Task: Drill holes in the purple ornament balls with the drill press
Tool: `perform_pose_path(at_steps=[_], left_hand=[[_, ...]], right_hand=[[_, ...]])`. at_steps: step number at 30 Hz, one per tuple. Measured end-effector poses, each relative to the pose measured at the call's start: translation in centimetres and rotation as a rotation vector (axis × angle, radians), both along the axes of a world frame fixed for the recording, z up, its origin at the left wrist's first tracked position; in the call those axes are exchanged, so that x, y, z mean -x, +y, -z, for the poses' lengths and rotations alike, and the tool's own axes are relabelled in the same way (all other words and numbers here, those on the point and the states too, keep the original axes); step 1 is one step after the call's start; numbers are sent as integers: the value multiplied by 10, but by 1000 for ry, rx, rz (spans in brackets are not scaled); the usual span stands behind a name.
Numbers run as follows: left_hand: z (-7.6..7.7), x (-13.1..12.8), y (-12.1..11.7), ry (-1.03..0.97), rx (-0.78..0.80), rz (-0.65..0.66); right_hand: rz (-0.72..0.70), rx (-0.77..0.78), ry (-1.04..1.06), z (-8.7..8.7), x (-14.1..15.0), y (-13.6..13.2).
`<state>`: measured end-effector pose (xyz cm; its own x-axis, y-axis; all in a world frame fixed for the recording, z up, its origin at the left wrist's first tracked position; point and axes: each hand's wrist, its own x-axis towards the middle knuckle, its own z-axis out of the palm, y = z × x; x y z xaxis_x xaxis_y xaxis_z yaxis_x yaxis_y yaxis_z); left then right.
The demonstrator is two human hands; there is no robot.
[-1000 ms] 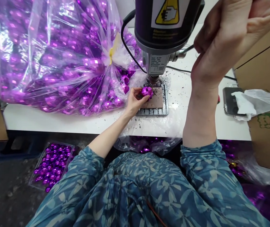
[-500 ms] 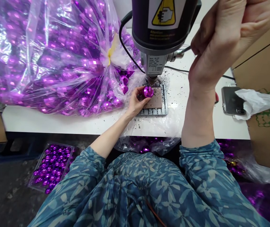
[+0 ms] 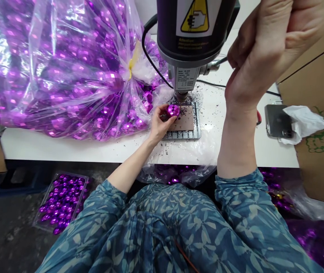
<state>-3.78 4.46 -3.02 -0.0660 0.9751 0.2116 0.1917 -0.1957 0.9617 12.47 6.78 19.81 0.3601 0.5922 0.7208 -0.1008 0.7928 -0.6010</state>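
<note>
Between the thumb and fingers of my left hand (image 3: 161, 123) is a shiny purple faceted ball (image 3: 173, 110). It is over the left part of a brown board (image 3: 187, 120), which lies on the grey slotted base (image 3: 198, 132) of a bench drill press (image 3: 191, 45). The drill's chuck (image 3: 182, 96) is just above and to the right of the ball. My right hand (image 3: 278, 49), raised at the upper right, is closed round the drill press lever (image 3: 221, 60); most of the lever is hidden by the fingers. Dark shavings are scattered over the board and base.
A large clear bag (image 3: 65, 76) of purple balls, tied with yellow, fills the left of the white table (image 3: 50, 146). A phone (image 3: 278, 120) and crumpled tissue (image 3: 304, 123) are at right beside a cardboard box (image 3: 318, 174). Below left stands a clear tub (image 3: 85, 185) of smaller balls.
My left hand has moved the ball slightly left, away from under the chuck, and a dark hole in the board now shows beside it. My right hand stays on the lever.
</note>
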Motion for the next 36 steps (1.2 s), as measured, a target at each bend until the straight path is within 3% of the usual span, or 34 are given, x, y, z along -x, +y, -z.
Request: perform_pose_path(at_steps=[7, 16, 22, 27, 31, 34, 36], left_hand=[[-3, 0, 6, 15, -17, 28], [5, 3, 6, -42, 19, -48], [8, 1, 19, 90, 0, -99], [4, 3, 26, 192, -67, 45], [-1, 10, 18, 184, -92, 187], [-3, 26, 3, 119, -43, 225], [-3, 40, -8, 77, -19, 182]], right_hand=[[99, 41, -53, 5, -3, 3], [88, 40, -23, 0, 1, 0], [32, -4, -13, 2, -1, 3], [-3, -36, -29, 4, -3, 3], [-2, -48, -32, 3, -4, 3], [-10, -44, -26, 4, -4, 4], [-25, -55, -41, 4, -4, 4]])
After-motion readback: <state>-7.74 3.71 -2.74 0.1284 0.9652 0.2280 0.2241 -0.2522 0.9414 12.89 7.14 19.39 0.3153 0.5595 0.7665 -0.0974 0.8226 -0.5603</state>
